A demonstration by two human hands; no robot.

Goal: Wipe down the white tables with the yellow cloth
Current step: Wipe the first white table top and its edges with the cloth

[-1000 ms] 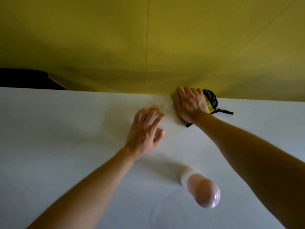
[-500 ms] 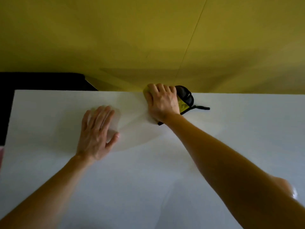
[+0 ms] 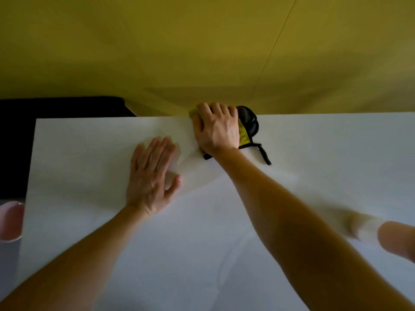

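Observation:
My right hand (image 3: 216, 130) presses the yellow cloth (image 3: 243, 135) flat against the far edge of the white table (image 3: 89, 167). The cloth has a black trim and a black strap trailing to the right; most of it is hidden under my palm. A black rounded object (image 3: 249, 122) sits right beside the cloth at the table's back edge. My left hand (image 3: 151, 173) lies flat on the tabletop, fingers spread, a little left of and nearer than the right hand.
A yellow wall (image 3: 202, 52) rises right behind the table. The table's left edge runs down the left side, with a dark area (image 3: 15, 142) beyond it. A pinkish rounded object (image 3: 10, 221) shows at the left edge, another blurred one (image 3: 395, 241) at right.
The view has shifted left along the table, bringing its left edge into sight. My right hand has slid the cloth leftward along the back edge, and my left hand has moved with it.

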